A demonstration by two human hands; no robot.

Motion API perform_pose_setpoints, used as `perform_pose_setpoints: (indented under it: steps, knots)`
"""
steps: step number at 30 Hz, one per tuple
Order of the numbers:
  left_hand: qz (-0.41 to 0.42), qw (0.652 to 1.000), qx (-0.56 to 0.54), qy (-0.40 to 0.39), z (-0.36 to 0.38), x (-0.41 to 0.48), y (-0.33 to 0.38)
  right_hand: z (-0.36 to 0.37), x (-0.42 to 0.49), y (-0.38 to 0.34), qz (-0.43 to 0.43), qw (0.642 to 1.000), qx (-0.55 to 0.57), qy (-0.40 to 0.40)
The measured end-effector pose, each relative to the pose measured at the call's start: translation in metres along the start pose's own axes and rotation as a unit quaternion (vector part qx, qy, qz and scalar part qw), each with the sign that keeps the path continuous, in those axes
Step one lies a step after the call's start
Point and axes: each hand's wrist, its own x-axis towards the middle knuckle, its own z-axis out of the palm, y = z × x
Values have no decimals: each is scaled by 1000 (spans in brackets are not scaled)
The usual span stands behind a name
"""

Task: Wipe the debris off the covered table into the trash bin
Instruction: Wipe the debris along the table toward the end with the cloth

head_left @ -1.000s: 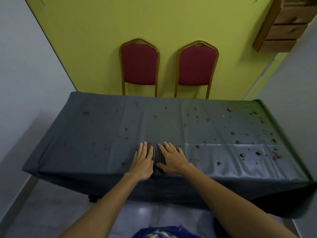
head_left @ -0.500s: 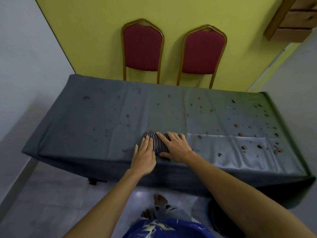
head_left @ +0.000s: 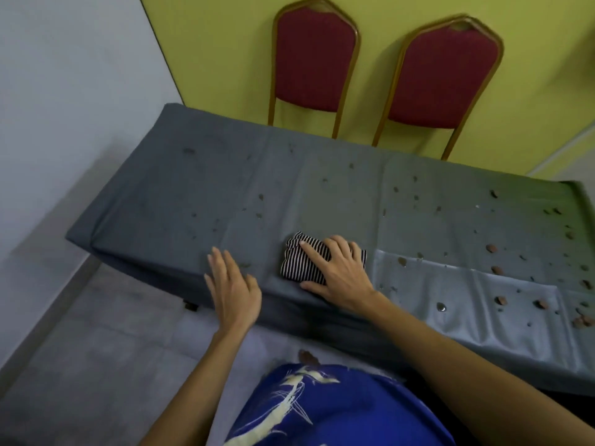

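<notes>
Since both grips were stacked on the cloth a second ago, the split is the big news here. The grey-covered worktop (head_left: 180,201) hasn't budged, and neither have the two red chairs (head_left: 314,62) behind it. My view has just swung a bit to the left.

The striped cloth (head_left: 297,267) sits near the front edge, about mid-length, and it's now scrunched into a tighter wad than it was.

The right grip (head_left: 341,272) is still flat on top of it, with the fingers fairly straight and pressing down and the thumb lying along the near side. It's not pinching, more like pinning.

The left grip (head_left: 233,284) has slid off the cloth and now sits apart to its left, over the front edge. The fingers are straight and loosely spread, holding nothing. I honestly can't tell if it's touching the surface or just hovering.

The debris (head_left: 491,248) is still scattered all over. Most of it is brownish bits on the right half, with a thinner sprinkle to the left of the cloth.

My read: the one-handed wipe is about to start and basically none of the crumbs have been cleared yet. I can't make out the bin from here, so I don't know which way the sweep should go.
</notes>
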Motion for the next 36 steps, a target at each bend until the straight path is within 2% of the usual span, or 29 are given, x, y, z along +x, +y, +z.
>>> perform_pose_setpoints:
  steps: [4,12,14,19,21,25,28,30,36]
  knots:
    - [-49,998,25,-25,-1,3,-17,0,3,9,-39,999,-2,-7]
    - [-45,994,75,-71,-2,2,-27,-4,31,30,-66,997,1,26]
    - [-46,993,80,-75,-1,1,-27,-4,40,35,-28,999,33,33]
    - [-45,991,95,-78,-3,-1,-31,-12,57,25,144,979,136,38]
    - [-43,991,97,-77,-2,0,-31,-19,58,4,156,972,169,56]
    - [-38,992,104,-66,-2,0,-32,-18,61,-66,23,984,158,78]
    - [-29,993,89,-73,-5,-1,-31,1,56,-100,-74,991,110,4]
    - [-26,992,91,-82,-6,-1,-31,10,50,-100,-94,991,91,-22]
    - [-28,991,106,-76,-3,0,-40,-1,80,-71,-150,986,67,2]
